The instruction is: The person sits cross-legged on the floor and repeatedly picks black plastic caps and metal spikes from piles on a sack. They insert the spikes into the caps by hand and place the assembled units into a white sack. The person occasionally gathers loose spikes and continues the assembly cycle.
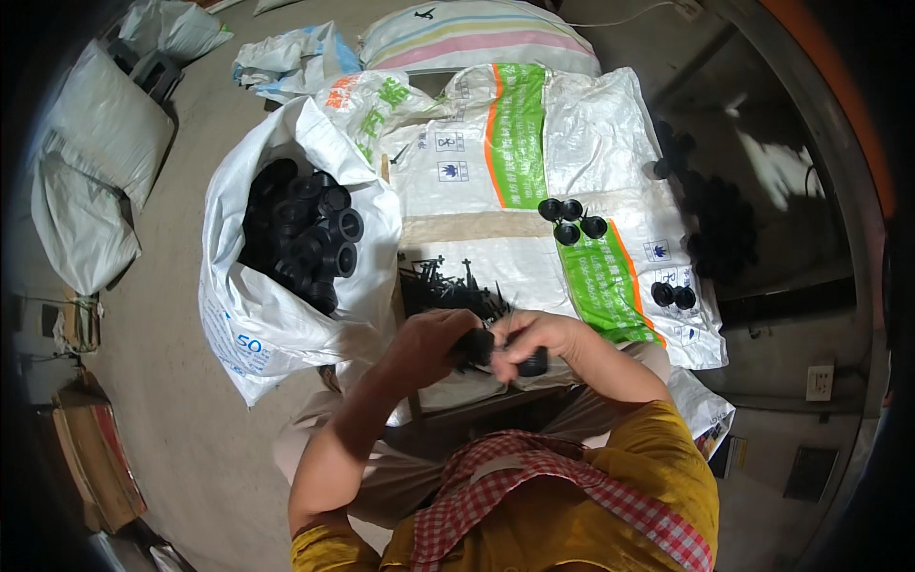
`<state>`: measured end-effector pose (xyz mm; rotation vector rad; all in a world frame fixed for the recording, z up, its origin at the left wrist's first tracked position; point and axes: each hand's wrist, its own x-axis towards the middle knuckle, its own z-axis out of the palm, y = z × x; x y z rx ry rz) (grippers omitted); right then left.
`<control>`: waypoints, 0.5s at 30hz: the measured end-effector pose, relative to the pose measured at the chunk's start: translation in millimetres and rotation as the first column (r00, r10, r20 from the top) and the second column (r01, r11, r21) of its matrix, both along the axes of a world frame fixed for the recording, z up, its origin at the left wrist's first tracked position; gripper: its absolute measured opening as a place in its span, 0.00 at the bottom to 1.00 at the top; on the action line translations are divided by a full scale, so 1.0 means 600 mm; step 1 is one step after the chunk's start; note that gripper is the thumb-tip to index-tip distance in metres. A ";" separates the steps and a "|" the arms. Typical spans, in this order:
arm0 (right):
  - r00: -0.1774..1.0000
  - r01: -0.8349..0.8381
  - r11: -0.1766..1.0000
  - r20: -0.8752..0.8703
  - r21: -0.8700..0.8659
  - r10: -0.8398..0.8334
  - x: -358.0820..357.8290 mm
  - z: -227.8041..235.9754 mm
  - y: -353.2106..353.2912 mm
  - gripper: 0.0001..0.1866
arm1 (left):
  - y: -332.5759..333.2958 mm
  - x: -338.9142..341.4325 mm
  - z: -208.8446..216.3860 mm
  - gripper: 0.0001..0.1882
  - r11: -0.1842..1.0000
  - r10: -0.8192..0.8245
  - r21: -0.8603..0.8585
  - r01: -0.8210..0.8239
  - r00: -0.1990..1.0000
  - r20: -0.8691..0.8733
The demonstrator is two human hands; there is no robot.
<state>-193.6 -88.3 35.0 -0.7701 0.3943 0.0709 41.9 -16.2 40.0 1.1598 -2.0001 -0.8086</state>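
One black part [474, 349] fills the curled left hand [434, 341], another the curled right hand [537, 334]; white sack [274, 322] at ten o'clock.

White sacks [596, 124] — blue numerals [250, 344], printed characters [522, 133]

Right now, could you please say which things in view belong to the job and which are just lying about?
Seemingly in use:
black round part in the left hand
black part at the right hand
open white sack of black parts
thin black pieces

Apparently just lying about:
striped sack at far edge
stuffed white sack at left
cardboard, lower left
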 end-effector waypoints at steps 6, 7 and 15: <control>0.642 0.527 0.830 0.555 0.181 -0.529 0.053 -0.032 0.007 0.17 | -0.019 0.018 0.011 0.18 0.905 0.346 0.425 0.009 0.567 -0.748; 0.587 0.680 0.720 0.484 0.140 -0.649 0.071 -0.064 0.000 0.22 | -0.009 0.016 -0.034 0.20 0.954 0.234 0.282 -0.102 0.842 -0.487; 0.524 0.600 0.095 0.301 -0.794 -0.797 0.140 -0.096 0.010 0.05 | -0.001 -0.034 -0.040 0.22 0.766 0.514 0.627 -0.141 0.720 -0.467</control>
